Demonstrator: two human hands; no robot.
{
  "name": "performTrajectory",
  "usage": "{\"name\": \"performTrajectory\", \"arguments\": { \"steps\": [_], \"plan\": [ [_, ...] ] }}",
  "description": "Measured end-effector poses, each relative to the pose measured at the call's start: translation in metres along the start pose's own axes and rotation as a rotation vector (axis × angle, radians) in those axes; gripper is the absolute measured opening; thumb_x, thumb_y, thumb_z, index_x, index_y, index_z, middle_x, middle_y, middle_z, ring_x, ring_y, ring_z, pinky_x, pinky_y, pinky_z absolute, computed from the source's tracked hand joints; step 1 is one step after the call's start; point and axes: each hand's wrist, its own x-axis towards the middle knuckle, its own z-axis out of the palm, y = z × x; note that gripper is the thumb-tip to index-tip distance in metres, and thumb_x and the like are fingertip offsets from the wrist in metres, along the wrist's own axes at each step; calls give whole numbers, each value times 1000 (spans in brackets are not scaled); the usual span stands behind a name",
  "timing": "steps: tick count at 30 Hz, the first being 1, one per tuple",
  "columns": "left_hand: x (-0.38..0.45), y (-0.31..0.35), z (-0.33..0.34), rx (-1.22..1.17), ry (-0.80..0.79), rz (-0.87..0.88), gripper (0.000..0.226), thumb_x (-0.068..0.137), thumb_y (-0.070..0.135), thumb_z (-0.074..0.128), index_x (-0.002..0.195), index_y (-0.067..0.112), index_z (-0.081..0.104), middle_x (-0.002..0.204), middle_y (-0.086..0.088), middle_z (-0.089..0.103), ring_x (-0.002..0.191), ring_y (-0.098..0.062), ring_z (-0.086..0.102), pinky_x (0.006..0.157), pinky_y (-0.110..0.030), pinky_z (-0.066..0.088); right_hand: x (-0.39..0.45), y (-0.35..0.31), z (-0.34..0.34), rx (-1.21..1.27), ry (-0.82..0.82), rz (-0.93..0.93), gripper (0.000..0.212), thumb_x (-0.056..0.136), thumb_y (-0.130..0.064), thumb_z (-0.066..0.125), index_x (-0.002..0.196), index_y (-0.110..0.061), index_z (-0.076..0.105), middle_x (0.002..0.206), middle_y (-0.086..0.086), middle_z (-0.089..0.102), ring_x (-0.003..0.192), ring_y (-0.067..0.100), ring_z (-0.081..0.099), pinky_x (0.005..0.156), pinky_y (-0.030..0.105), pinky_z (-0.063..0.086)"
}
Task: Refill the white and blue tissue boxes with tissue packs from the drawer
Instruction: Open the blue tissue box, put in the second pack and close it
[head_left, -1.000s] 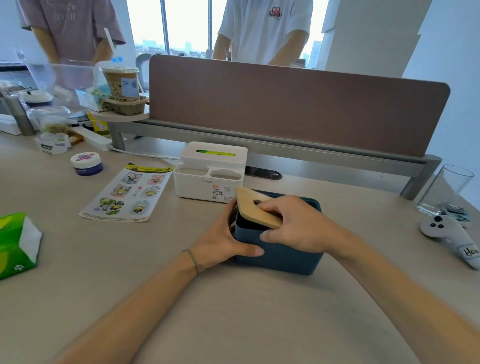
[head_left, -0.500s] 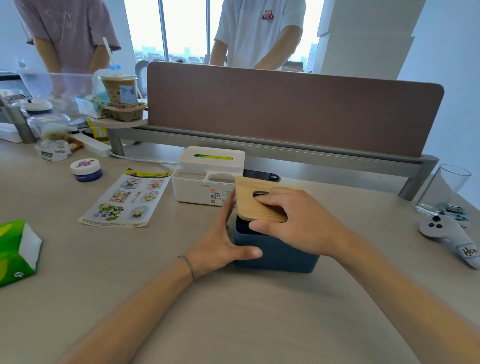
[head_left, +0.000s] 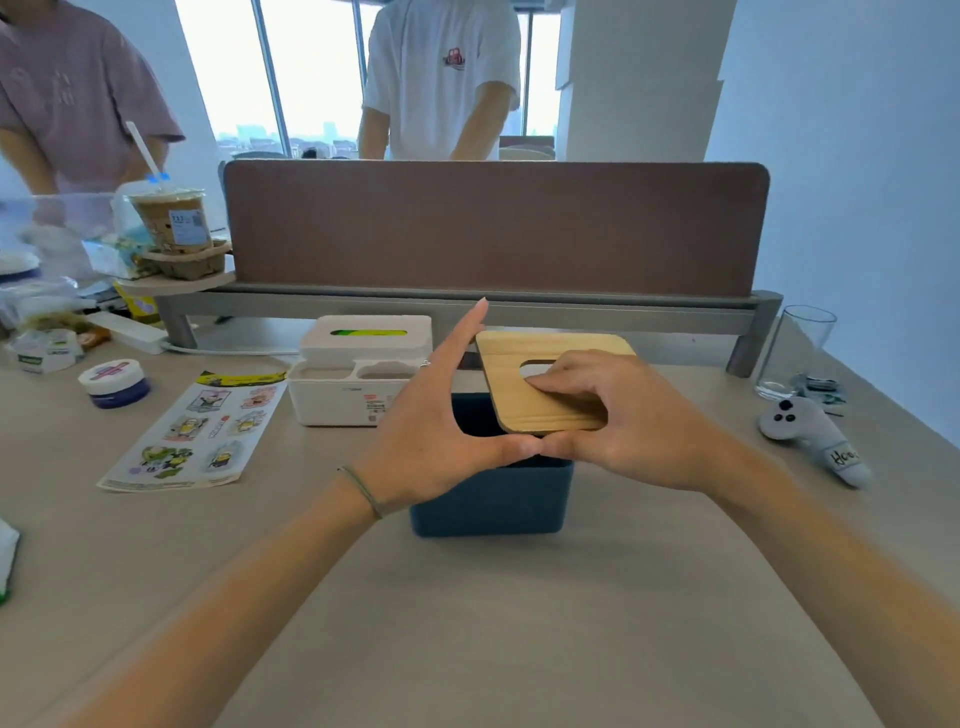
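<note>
The blue tissue box (head_left: 493, 499) stands on the desk in front of me, its top partly uncovered and dark inside. My right hand (head_left: 618, 421) grips the box's wooden lid (head_left: 540, 379), fingers hooked into its slot, holding it lifted above the box's right side. My left hand (head_left: 436, 410) is raised over the box's left edge with straight fingers, thumb tip near my right thumb. Behind on the left sits the white tissue box (head_left: 358, 369), green showing through its slot. A green tissue pack (head_left: 6, 561) peeks in at the far left edge.
A sticker sheet (head_left: 197, 431) and a small jar (head_left: 114, 382) lie left of the boxes. A drinking glass (head_left: 795, 351) and a white controller (head_left: 810, 436) sit at the right. A brown divider (head_left: 493, 228) closes the desk's back; two people stand behind it.
My right hand has lifted the wooden lid up off the blue box and toward the right. My left hand left the box's side and rose with fingers straightened.
</note>
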Motion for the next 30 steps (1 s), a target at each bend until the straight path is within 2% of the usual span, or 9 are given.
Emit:
{"name": "performTrajectory", "arguments": {
  "steps": [5,8,12,15,19,22,25,28,30],
  "plan": [
    [13,36,38,59,-69,80,113,68,51,85,155,42,13,154,17,34,140,-4,33,114,-27,31,-37,26,-27,-6,6,98,67,80,-43,80,140,-24,58,121,-12,62,106,2,52,84,6,38],
    [24,54,62,137,-115,120,103,68,50,83,152,39,24,153,15,34,139,-7,33,114,-33,35,-61,46,-39,7,24,157,66,77,-37,85,137,-28,61,120,-15,63,107,1,55,86,8,39],
    [33,63,93,210,-189,115,80,66,55,81,137,41,46,157,10,28,139,-11,35,108,-24,32,-94,72,-47,129,48,271,60,71,-24,90,126,-34,67,111,-26,64,106,-7,58,91,7,43],
    [34,61,115,169,-227,102,67,63,58,80,123,41,58,150,6,38,137,-13,39,109,-34,39,-111,90,-41,159,50,339,55,70,-27,90,121,-32,70,114,-22,67,107,-6,61,99,20,48],
    [31,50,140,62,-257,50,66,59,66,76,118,38,64,129,13,48,115,-8,52,101,-35,49,-126,110,-30,166,50,386,51,72,-27,88,120,-31,72,114,-20,69,108,-2,62,102,25,48],
    [27,38,151,23,-294,-11,68,58,70,73,119,41,64,139,12,46,124,-9,49,108,-37,44,-130,120,-19,182,24,400,48,74,-24,87,119,-30,72,113,-13,67,106,3,61,100,24,46],
    [25,29,156,19,-315,-39,58,66,62,79,118,42,64,145,10,45,135,-12,43,113,-35,36,-129,127,-6,214,3,386,46,71,-23,87,116,-25,75,108,-3,64,98,8,61,94,28,48],
    [25,21,159,33,-337,-53,53,70,55,81,118,41,64,148,9,43,139,-10,37,107,-25,31,-128,133,6,234,11,396,51,66,-30,84,117,-25,76,105,-4,64,98,10,60,94,32,49],
    [25,16,161,47,-352,-74,53,70,55,81,118,42,63,148,10,42,140,-10,36,106,-25,31,-127,137,12,242,36,413,52,63,-32,84,115,-27,76,105,-5,65,98,8,59,94,31,48]
  ]
}}
